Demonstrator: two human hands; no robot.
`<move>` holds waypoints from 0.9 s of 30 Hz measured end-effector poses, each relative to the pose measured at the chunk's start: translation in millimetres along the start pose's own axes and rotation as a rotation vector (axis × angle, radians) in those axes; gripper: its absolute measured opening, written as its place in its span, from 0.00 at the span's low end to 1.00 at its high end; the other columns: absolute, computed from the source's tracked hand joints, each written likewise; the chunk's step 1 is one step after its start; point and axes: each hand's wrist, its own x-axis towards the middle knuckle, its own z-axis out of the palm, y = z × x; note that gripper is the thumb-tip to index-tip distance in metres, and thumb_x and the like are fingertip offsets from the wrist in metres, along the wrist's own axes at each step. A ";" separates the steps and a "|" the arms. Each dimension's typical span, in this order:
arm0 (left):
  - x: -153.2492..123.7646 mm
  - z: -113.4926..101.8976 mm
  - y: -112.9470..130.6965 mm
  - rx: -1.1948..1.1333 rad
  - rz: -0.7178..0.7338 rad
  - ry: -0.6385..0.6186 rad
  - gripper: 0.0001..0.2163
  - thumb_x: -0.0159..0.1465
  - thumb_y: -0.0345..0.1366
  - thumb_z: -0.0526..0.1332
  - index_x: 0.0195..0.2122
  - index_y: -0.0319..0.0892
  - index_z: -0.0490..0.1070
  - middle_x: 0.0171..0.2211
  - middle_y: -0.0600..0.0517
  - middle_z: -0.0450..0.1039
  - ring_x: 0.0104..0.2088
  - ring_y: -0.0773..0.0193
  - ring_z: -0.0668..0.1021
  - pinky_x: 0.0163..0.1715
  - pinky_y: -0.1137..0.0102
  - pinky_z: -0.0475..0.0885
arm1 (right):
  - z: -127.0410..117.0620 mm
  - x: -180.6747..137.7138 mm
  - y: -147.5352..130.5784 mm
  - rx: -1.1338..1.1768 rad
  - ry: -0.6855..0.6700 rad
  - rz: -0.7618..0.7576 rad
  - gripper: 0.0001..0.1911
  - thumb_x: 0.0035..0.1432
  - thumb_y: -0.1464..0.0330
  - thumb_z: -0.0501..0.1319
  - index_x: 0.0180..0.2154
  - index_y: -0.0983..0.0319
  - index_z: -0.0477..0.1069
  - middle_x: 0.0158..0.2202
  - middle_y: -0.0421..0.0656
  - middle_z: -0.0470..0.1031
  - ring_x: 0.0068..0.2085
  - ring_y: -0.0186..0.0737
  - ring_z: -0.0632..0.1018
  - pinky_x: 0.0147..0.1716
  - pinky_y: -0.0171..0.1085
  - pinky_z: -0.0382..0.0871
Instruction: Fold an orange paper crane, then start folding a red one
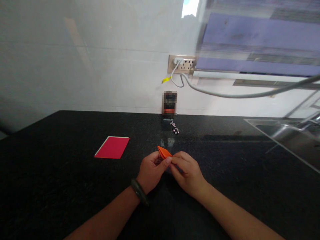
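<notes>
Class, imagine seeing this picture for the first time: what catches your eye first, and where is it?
Probably the orange paper, bright against the dark counter, held by the left hand and right hand. Next, the red paper, lying on the counter to the left of the hands. Higher up, a yellow tag shows against the pale wall, below and left of the socket.

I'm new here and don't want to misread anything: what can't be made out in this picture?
All in the head view:
Folded orange paper: lower end, hidden behind the fingers.
Upright dark object: details masked by pixelation.
Purple panel: surface details smeared by blur.
Steel sink: remainder cut off by the right edge.
</notes>
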 end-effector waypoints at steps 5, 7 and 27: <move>1.7 -2.6 -1.8 0.158 0.038 0.026 0.10 0.57 0.40 0.56 0.26 0.38 0.67 0.23 0.54 0.68 0.25 0.67 0.71 0.26 0.73 0.66 | -1.0 0.8 2.2 0.150 0.003 0.041 0.10 0.55 0.74 0.53 0.35 0.60 0.72 0.29 0.43 0.70 0.32 0.35 0.72 0.30 0.34 0.68; 1.9 -3.0 -2.4 0.268 0.055 0.025 0.10 0.59 0.39 0.54 0.26 0.38 0.67 0.22 0.54 0.67 0.24 0.67 0.70 0.25 0.73 0.65 | -0.2 0.7 3.7 0.139 0.026 0.053 0.08 0.54 0.74 0.54 0.33 0.61 0.72 0.28 0.43 0.70 0.31 0.35 0.72 0.30 0.34 0.67; -2.4 1.6 1.3 0.615 0.098 0.001 0.09 0.61 0.35 0.48 0.30 0.40 0.64 0.27 0.53 0.68 0.29 0.65 0.70 0.29 0.71 0.62 | 5.2 2.4 2.3 0.161 0.017 0.275 0.07 0.54 0.71 0.55 0.26 0.62 0.68 0.25 0.41 0.68 0.27 0.34 0.69 0.28 0.33 0.63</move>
